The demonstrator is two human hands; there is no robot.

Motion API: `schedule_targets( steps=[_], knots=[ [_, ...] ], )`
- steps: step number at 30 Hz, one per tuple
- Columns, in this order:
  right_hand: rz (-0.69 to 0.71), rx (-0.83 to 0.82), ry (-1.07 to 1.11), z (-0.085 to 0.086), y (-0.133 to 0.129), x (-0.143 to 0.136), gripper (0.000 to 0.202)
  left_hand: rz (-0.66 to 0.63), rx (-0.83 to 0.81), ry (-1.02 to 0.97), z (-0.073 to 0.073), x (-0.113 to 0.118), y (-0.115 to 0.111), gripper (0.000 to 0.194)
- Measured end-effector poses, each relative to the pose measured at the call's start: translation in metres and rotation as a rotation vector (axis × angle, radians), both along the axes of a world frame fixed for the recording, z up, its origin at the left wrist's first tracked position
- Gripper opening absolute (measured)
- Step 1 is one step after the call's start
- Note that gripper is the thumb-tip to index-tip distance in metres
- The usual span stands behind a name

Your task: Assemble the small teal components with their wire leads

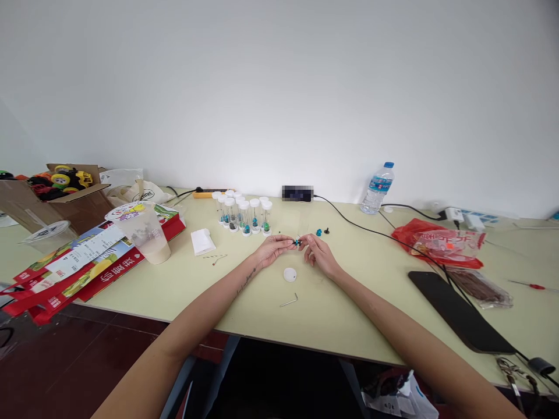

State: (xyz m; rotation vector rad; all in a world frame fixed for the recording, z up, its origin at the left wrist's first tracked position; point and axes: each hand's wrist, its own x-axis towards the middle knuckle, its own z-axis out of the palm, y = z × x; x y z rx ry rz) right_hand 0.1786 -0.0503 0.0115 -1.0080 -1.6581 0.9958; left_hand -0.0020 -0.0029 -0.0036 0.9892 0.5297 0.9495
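From my remote seat, I measure from the round white disc on the counter. Going left to right, I see a folded white paper well to its left, then small clear jars standing in a cluster beyond it and leftward. Beyond the disc, slightly left, the left hand pinches a tiny blue-and-black piece between its fingertips. A bent metal key lies on the disc's near side. The piece sits beyond the disc, a touch right, between the two hands; its long axis seems to run crosswise, though it is too small to be sure. The left is the nearer hand, as it holds the piece. The right hand has curled fingers just right of the piece; I cannot tell whether they grip it.
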Motion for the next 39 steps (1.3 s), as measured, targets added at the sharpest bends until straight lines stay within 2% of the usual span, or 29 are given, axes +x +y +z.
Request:
schedule_targets(
  steps=[39],
  knots=[
    [0.001, -0.003, -0.007, 0.0014, -0.0014, -0.001, 0.042, 0.005, 0.0, 0.004, 0.001, 0.0002, -0.0004, 0.021]
  ],
)
